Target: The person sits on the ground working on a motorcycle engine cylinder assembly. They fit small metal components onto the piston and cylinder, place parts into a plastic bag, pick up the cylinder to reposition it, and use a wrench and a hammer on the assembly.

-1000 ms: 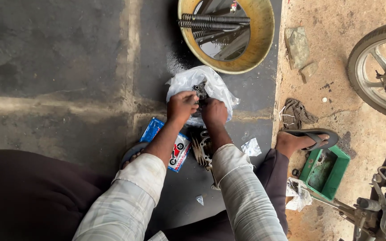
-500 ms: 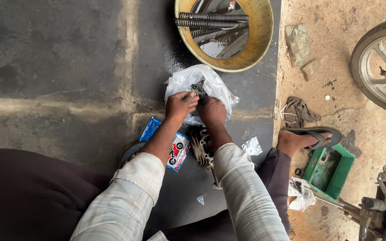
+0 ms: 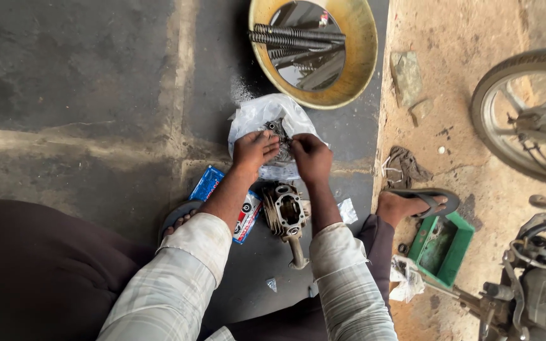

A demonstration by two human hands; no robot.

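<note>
A small dark metal engine part [image 3: 277, 131] rests on a clear plastic bag [image 3: 260, 117] on the dark floor. My left hand [image 3: 254, 151] grips its left side and my right hand [image 3: 311, 156] grips its right side, fingers curled over it. Most of the part is hidden under my fingers. Just below my wrists a finned metal engine cylinder [image 3: 284, 211] lies on the floor with a short pipe pointing toward me. A blue and white printed box [image 3: 213, 189] lies left of the cylinder, partly under my left forearm.
A yellow basin [image 3: 355, 63] with dark liquid and long coil springs [image 3: 295, 36] stands beyond the bag. My sandalled foot [image 3: 415, 203] and a green tray [image 3: 442, 247] are at right. A wheel [image 3: 526, 113] and motorcycle parts [image 3: 532, 290] stand on the dirt.
Both hands stay closed on the small part over the bag, with only slight finger shifts. The view has drifted a little.
</note>
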